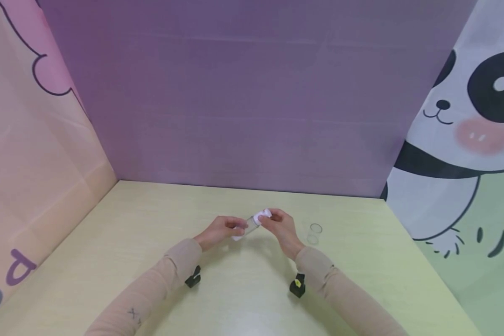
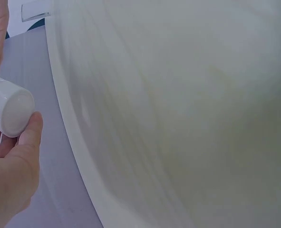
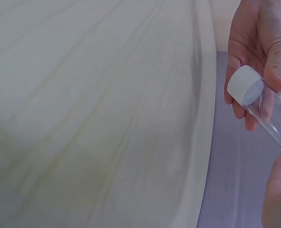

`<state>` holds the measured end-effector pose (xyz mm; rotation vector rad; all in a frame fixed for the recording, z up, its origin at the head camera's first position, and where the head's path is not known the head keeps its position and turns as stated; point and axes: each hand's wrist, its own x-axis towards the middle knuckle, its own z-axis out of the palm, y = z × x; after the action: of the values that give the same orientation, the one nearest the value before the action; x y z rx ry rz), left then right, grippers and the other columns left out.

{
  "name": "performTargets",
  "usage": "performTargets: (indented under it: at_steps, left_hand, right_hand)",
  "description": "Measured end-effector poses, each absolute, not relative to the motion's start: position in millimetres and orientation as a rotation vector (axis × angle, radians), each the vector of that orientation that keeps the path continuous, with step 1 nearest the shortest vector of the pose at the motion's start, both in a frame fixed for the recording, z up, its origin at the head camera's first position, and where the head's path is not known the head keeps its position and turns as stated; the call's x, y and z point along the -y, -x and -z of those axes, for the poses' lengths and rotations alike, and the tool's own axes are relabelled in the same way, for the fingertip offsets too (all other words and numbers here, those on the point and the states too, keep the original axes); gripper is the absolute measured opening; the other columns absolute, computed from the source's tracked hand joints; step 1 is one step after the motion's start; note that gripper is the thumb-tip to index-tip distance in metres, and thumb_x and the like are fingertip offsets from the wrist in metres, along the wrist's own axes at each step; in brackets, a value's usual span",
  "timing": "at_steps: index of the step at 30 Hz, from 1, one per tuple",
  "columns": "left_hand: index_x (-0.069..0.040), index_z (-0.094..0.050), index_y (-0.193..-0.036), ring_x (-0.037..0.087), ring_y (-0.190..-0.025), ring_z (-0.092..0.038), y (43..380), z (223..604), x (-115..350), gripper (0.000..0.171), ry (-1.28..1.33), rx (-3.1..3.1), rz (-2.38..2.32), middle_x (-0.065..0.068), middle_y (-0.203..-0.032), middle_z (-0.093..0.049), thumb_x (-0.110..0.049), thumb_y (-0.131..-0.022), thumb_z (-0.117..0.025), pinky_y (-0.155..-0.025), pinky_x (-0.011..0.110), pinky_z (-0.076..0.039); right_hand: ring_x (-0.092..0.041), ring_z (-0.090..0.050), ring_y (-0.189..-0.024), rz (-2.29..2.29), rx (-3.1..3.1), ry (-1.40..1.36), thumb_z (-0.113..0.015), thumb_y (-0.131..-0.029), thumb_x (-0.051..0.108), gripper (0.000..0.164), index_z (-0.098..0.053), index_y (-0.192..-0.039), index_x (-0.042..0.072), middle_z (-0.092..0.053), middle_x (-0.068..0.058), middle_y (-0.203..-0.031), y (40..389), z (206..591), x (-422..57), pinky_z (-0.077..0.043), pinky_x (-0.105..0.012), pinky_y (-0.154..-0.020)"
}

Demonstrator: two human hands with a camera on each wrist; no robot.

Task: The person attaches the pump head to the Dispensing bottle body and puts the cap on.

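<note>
Between my hands is a small clear cylindrical bottle (image 1: 252, 225), white at both ends and held tilted above the table. My left hand (image 1: 221, 231) grips its lower end, thumb and fingers around the white base (image 3: 245, 84). With thumb and fingers, my right hand (image 1: 280, 228) pinches the white top part (image 1: 262, 216) at the upper end. In the left wrist view, the flat round face of the white base (image 2: 17, 113) faces the camera, with the left thumb against its edge. The left fingers show through the clear wall in the right wrist view.
To the right of my right hand, a clear hollow cylinder (image 1: 314, 234) with a thin dark rim lies on the pale wooden table (image 1: 353, 261). A purple backdrop (image 1: 252, 102) stands behind the table, with printed cloth on both sides. Small black devices (image 1: 297, 285) hang under both wrists.
</note>
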<state>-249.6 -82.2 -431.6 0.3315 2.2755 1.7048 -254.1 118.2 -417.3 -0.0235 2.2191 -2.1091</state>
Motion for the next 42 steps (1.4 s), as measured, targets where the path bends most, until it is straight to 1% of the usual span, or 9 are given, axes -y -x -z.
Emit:
performTargets:
  at_steps: [6, 11, 23, 27, 31, 33, 36, 39, 42]
  left_hand:
    - [-0.01, -0.061, -0.114, 0.017, -0.1, -0.057, 250.5, 434.2, 82.0, 0.031, -0.342, -2.267, -1.711, 0.009, -0.12, -0.059, -0.021, -0.085, -0.063, -0.086, 0.031, -0.046]
    - [-0.009, -0.061, -0.114, 0.016, -0.099, -0.057, 251.0, 435.0, 81.2, 0.031, -0.343, -2.262, -1.718, 0.009, -0.12, -0.059, -0.02, -0.085, -0.063, -0.085, 0.031, -0.047]
    - [-0.01, -0.061, -0.114, 0.018, -0.103, -0.056, 250.9, 433.6, 80.9, 0.031, -0.339, -2.269, -1.708, 0.008, -0.121, -0.059, -0.021, -0.085, -0.063, -0.088, 0.034, -0.046]
    - [-0.012, -0.06, -0.116, 0.018, -0.104, -0.056, 250.2, 433.9, 81.2, 0.033, -0.336, -2.275, -1.686, 0.007, -0.122, -0.058, -0.024, -0.085, -0.063, -0.089, 0.034, -0.046]
    - [-0.013, -0.06, -0.117, 0.018, -0.104, -0.056, 248.5, 433.7, 81.4, 0.034, -0.321, -2.276, -1.677, 0.007, -0.123, -0.058, -0.025, -0.086, -0.062, -0.089, 0.034, -0.046]
    - [-0.012, -0.06, -0.117, 0.018, -0.104, -0.056, 248.2, 433.5, 81.3, 0.034, -0.32, -2.281, -1.681, 0.007, -0.122, -0.058, -0.025, -0.085, -0.062, -0.089, 0.035, -0.046]
    - [-0.014, -0.061, -0.116, 0.017, -0.104, -0.055, 248.4, 433.3, 81.1, 0.033, -0.308, -2.285, -1.681, 0.005, -0.122, -0.058, -0.025, -0.085, -0.063, -0.09, 0.034, -0.046]
    - [-0.012, -0.061, -0.116, 0.017, -0.103, -0.056, 248.5, 432.8, 81.0, 0.033, -0.314, -2.285, -1.69, 0.006, -0.122, -0.059, -0.024, -0.085, -0.063, -0.089, 0.033, -0.046]
    - [-0.01, -0.06, -0.117, 0.017, -0.103, -0.056, 248.0, 431.6, 81.1, 0.033, -0.314, -2.276, -1.703, 0.008, -0.122, -0.058, -0.022, -0.085, -0.063, -0.088, 0.033, -0.047]
  right_hand:
    - [-0.015, -0.058, -0.089, 2.106, -2.226, 0.015, -0.072, -0.077, 0.023, 0.042, -0.057, -0.112, 0.006, -0.061, -0.008, -0.102, 253.5, 418.9, -118.6, -0.047, -0.038, -0.09]
    - [-0.015, -0.058, -0.089, 2.099, -2.235, 0.008, -0.073, -0.076, 0.025, 0.042, -0.058, -0.111, 0.007, -0.061, -0.006, -0.101, 253.2, 420.3, -119.0, -0.047, -0.036, -0.088]
    - [-0.014, -0.058, -0.088, 2.136, -2.211, 0.017, -0.072, -0.077, 0.024, 0.042, -0.057, -0.111, 0.006, -0.061, -0.006, -0.1, 254.9, 421.7, -119.6, -0.047, -0.038, -0.09]
    - [-0.014, -0.058, -0.089, 2.135, -2.211, 0.038, -0.072, -0.077, 0.023, 0.046, -0.056, -0.115, 0.004, -0.061, -0.009, -0.103, 255.4, 422.4, -120.0, -0.048, -0.036, -0.089]
    - [-0.015, -0.059, -0.095, 2.119, -2.2, 0.057, -0.071, -0.078, 0.024, 0.046, -0.056, -0.118, 0.008, -0.061, -0.009, -0.11, 256.3, 423.3, -121.6, -0.047, -0.033, -0.09]
    - [-0.016, -0.059, -0.1, 2.122, -2.177, 0.08, -0.07, -0.079, 0.021, 0.044, -0.055, -0.12, 0.011, -0.061, -0.008, -0.115, 256.6, 423.2, -122.4, -0.046, -0.032, -0.092]
    - [-0.018, -0.055, -0.111, 2.152, -2.113, 0.144, -0.065, -0.082, 0.012, 0.043, -0.053, -0.123, 0.011, -0.059, -0.008, -0.123, 256.2, 422.5, -123.4, -0.043, -0.032, -0.096]
    - [-0.019, -0.051, -0.118, 2.188, -2.047, 0.21, -0.058, -0.084, 0.001, 0.047, -0.047, -0.128, 0.008, -0.055, -0.009, -0.129, 254.7, 421.0, -123.7, -0.041, -0.031, -0.098]
    - [-0.019, -0.048, -0.121, 2.226, -1.998, 0.252, -0.053, -0.085, -0.004, 0.049, -0.043, -0.132, 0.004, -0.051, -0.012, -0.132, 253.0, 419.0, -123.5, -0.04, -0.031, -0.099]
